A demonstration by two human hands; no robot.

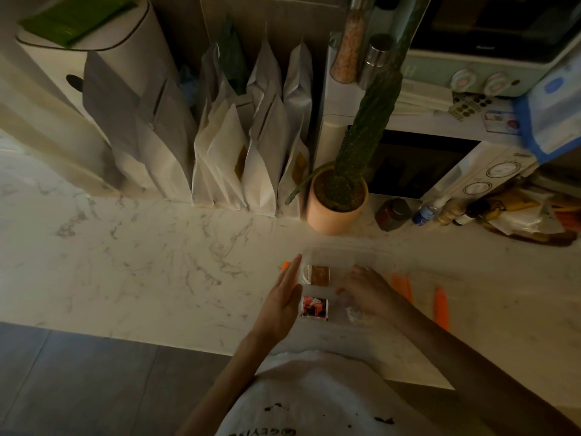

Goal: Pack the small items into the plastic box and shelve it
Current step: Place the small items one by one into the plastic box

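A clear plastic box [361,254] with orange clips sits on the marble counter near its front edge. Inside lie a brown packet [320,274], a red and white packet [315,306] and a small whitish item [353,313]. My left hand [284,297] is flat against the box's left side, fingers straight and together, holding nothing. My right hand [366,286] reaches down into the box from the right, fingers bent over its floor. Whether those fingers pinch anything is hidden in the dim light.
The box's clear lid with orange clips [440,305] lies just right of the box. A potted cactus [338,202] stands right behind it. Paper bags [251,158] line the back wall. Spice jars [393,214] and a microwave [440,165] are at the right.
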